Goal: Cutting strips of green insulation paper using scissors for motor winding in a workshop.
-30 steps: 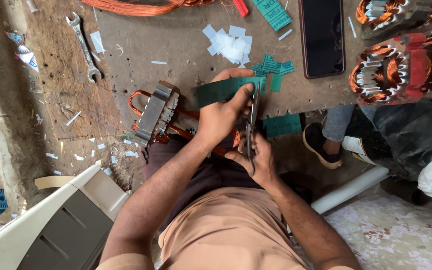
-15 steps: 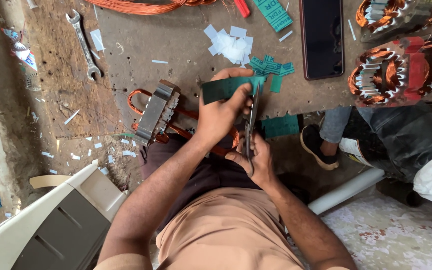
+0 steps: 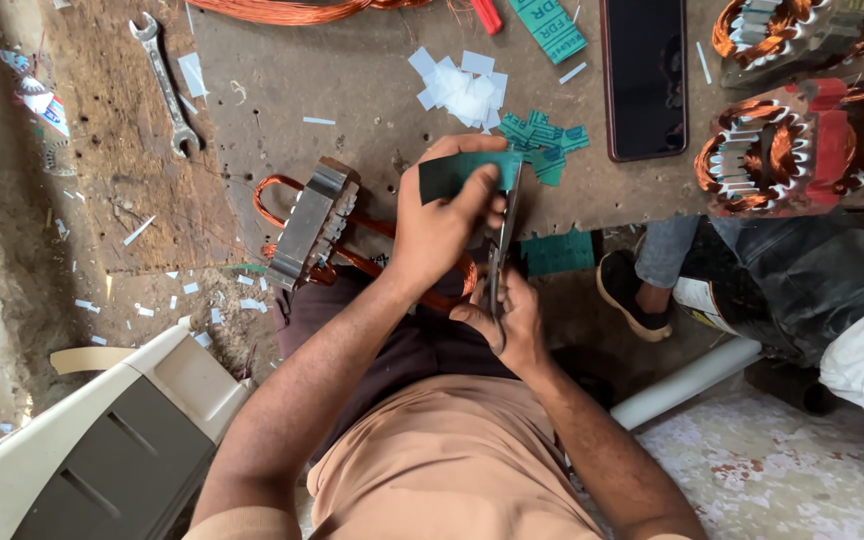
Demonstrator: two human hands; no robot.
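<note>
While pinched flat in the left hand (image 3: 442, 225), dark green insulating sheet (image 3: 457, 175) meeting the blades of scissors (image 3: 502, 255) worked by the right hand (image 3: 512, 325), just above the bench edge (image 3: 592, 215).

Left thumb and fingers pressed together on the strip's near end, holding it level; right fingers curled through the scissor loops, blades nearly upright with tips at the strip's right edge, how far apart hard to tell. Likely thin, light and springy like card: stiff enough to stay flat, easy to crease, best gripped close to the cut line. Matte green offcuts (image 3: 542, 145) and white paper scraps (image 3: 462, 90) strewn on the rough bench; glossy copper windings in a laminated steel stator (image 3: 782, 150), a smaller stacked core (image 3: 312, 220) near the left wrist, a steel spanner (image 3: 167, 85), a dark phone (image 3: 644, 75).
</note>
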